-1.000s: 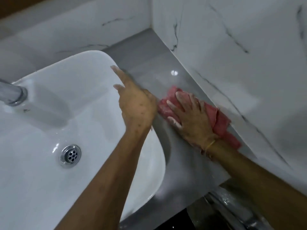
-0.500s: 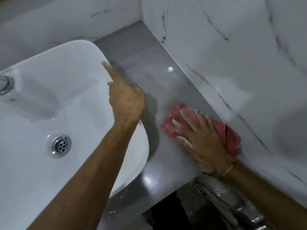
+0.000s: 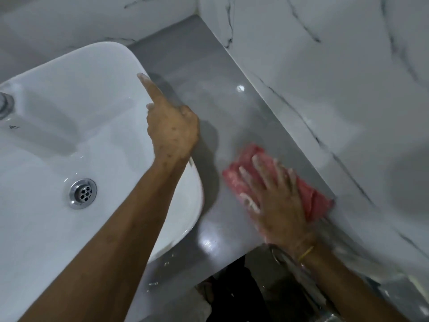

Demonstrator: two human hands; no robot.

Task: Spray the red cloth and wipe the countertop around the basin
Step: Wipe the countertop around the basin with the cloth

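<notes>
A red cloth (image 3: 241, 168) lies flat on the grey countertop (image 3: 199, 94), to the right of the white basin (image 3: 76, 117). My right hand (image 3: 278, 201) presses down on the cloth with fingers spread, close to the counter's front edge and the marble side wall. My left hand (image 3: 171, 129) rests on the basin's right rim, its index finger stretched along the rim and the other fingers curled; it holds nothing. No spray bottle is in view.
White marble walls (image 3: 325, 66) close in the counter at the back and right. A chrome drain (image 3: 82, 193) sits in the basin and a tap base (image 3: 4, 105) shows at the far left. A shiny metal fitting (image 3: 299, 270) lies below the counter's front edge.
My right hand has drawn the red cloth toward me along the counter, from beside the basin's rim to near the front edge. My left hand stays on the rim.
</notes>
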